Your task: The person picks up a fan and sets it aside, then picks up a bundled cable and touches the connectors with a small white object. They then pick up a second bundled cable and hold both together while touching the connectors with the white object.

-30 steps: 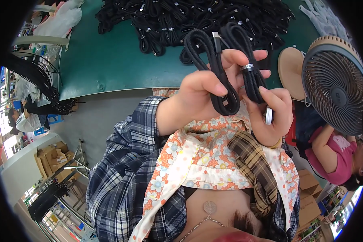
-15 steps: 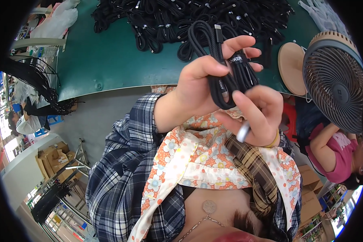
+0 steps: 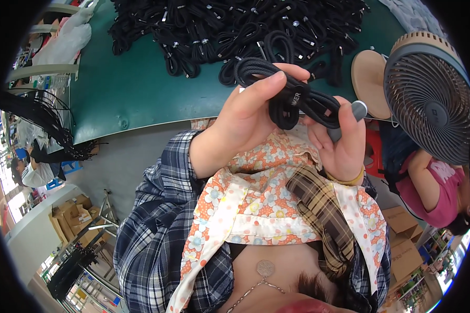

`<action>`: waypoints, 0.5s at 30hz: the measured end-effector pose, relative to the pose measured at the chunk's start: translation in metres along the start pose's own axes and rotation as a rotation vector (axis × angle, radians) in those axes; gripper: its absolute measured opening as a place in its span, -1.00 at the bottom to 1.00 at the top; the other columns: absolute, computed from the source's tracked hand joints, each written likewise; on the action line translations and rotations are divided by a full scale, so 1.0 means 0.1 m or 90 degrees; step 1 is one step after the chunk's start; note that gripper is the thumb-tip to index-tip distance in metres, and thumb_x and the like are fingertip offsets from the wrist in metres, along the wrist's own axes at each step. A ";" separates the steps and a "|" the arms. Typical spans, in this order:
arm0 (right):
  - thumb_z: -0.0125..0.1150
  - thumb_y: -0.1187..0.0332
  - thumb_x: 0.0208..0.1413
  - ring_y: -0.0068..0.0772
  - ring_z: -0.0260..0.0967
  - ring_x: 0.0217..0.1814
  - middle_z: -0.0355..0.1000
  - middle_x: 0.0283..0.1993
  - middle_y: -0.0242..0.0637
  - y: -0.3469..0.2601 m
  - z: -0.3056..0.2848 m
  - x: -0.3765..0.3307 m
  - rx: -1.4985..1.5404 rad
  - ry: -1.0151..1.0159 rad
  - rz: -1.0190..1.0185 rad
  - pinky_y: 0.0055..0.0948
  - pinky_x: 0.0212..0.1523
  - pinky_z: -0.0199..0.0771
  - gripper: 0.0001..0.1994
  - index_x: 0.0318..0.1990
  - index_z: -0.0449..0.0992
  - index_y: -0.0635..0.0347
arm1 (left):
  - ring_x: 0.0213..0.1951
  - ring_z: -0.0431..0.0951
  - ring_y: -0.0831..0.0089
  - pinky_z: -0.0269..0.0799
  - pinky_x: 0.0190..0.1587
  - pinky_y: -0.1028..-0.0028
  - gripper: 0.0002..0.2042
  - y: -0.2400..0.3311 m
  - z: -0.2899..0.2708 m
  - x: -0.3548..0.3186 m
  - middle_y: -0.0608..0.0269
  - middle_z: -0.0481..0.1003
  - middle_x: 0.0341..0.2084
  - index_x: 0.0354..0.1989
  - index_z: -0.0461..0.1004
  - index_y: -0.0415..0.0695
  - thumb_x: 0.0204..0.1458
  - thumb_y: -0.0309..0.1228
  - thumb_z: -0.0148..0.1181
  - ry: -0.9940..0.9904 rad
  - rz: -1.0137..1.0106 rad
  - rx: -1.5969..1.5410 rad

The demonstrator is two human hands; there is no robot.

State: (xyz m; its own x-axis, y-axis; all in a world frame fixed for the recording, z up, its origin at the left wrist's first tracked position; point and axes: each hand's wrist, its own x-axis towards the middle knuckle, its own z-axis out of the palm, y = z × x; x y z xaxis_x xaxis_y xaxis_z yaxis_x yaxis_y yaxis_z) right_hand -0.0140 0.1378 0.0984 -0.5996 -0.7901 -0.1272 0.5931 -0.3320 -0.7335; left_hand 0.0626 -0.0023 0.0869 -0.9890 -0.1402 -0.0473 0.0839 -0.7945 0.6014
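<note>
A coiled black braided cable [image 3: 318, 107], bound by a black strap with pale lettering, is held up between my hands over the table's near edge. My left hand [image 3: 248, 112] grips its left part, thumb across the front and fingers behind. At the coil's right end my right hand [image 3: 347, 148] has its fingers bent against the loops, some hidden behind them. A grey piece with a silvery end [image 3: 358, 110] sits at the right fingers; its kind is unclear. Beyond, a heap of similar bundled cables [image 3: 219, 31] covers the far part of the table.
The green table [image 3: 109, 99] has a grey fan [image 3: 428, 99] with a beige round base [image 3: 369, 83] at its right. Loose black cables [image 3: 42, 115] hang at the left edge. A person in pink [image 3: 428, 188] sits at the right, near cardboard boxes [image 3: 402, 235].
The coil has turned from upright to slanting down rightward. My right hand has risen, its fingers now against the coil's right end. The view has shifted slightly.
</note>
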 end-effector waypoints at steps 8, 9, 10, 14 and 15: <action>-0.16 0.24 0.08 -0.76 -0.04 -0.77 0.36 -0.45 -0.15 -0.01 -0.02 0.03 0.030 0.011 0.071 -0.72 -0.70 0.04 -0.70 -0.38 0.34 0.36 | -0.19 0.36 0.29 0.30 -0.20 0.33 -0.67 0.00 0.02 0.01 0.12 0.29 -0.17 -0.15 0.28 -0.17 0.02 -0.21 -0.19 0.055 -0.023 -0.023; -0.16 0.24 0.08 -0.76 -0.04 -0.77 0.36 -0.45 -0.15 -0.01 -0.02 0.04 0.031 0.011 0.072 -0.72 -0.70 0.04 -0.70 -0.38 0.34 0.36 | -0.19 0.36 0.30 0.30 -0.20 0.33 -0.67 0.00 0.02 0.01 0.13 0.29 -0.17 -0.15 0.28 -0.17 0.02 -0.21 -0.19 0.069 -0.032 -0.027; -0.17 0.23 0.08 -0.76 -0.05 -0.77 0.36 -0.46 -0.15 -0.01 -0.02 0.04 0.026 0.018 0.066 -0.72 -0.70 0.04 -0.70 -0.38 0.34 0.36 | -0.19 0.36 0.30 0.30 -0.20 0.33 -0.67 0.00 0.01 0.02 0.13 0.29 -0.17 -0.15 0.28 -0.17 0.02 -0.21 -0.19 0.069 -0.034 -0.028; -0.13 0.23 0.07 -0.75 -0.04 -0.77 0.37 -0.46 -0.16 -0.01 -0.04 0.05 0.013 0.022 0.041 -0.72 -0.70 0.04 -0.71 -0.38 0.34 0.36 | -0.21 0.35 0.33 0.29 -0.19 0.35 -0.64 -0.03 -0.04 0.05 0.15 0.29 -0.20 -0.04 0.18 -0.11 0.01 -0.21 -0.17 0.070 -0.029 -0.016; -0.09 0.24 0.05 -0.74 -0.03 -0.76 0.36 -0.44 -0.17 -0.01 -0.05 0.06 0.010 0.011 0.026 -0.72 -0.70 0.04 -0.72 -0.38 0.35 0.35 | -0.21 0.35 0.34 0.29 -0.19 0.34 -0.62 -0.04 -0.01 0.07 0.15 0.29 -0.21 0.00 0.11 -0.06 0.01 -0.22 -0.16 0.092 -0.009 -0.017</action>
State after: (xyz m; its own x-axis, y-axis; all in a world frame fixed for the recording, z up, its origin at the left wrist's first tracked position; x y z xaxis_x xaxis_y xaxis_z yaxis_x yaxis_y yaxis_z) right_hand -0.0211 0.1362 0.0948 -0.5841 -0.7941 -0.1678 0.6248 -0.3080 -0.7175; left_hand 0.0557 -0.0007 0.0829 -0.9626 -0.2100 -0.1710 0.0743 -0.8121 0.5788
